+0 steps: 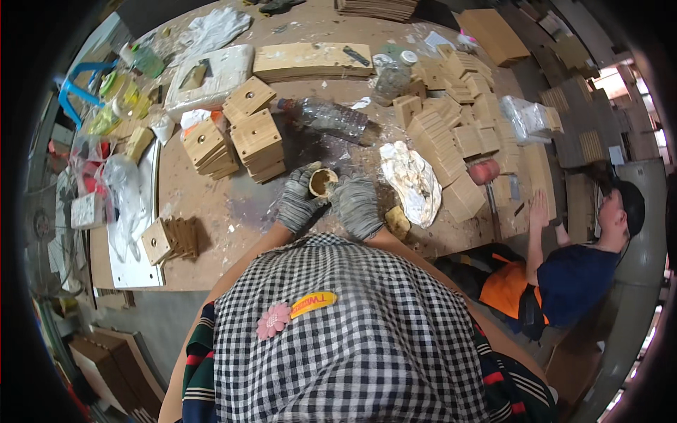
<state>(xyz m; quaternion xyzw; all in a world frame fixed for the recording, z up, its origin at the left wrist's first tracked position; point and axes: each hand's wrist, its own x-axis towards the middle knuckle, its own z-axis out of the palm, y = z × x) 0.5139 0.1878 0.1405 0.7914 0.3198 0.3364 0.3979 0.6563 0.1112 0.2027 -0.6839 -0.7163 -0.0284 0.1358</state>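
Both of my hands wear grey knit gloves and meet over the bench's near middle. My left hand is closed around a small round cup with a pale rim and a brownish inside. My right hand is against the cup's right side, its fingers bent together; whatever they hold is hidden. Beyond and left of the hands stand stacks of square wooden blocks with dark holes. A crumpled, stained white rag lies right of my right hand, and a yellowish lump sits just below it.
Behind the hands lies a clear plastic bottle. Rows of wooden pieces and a red-headed mallet occupy the right side. More holed blocks stand at the left near a white board. A co-worker is at the right.
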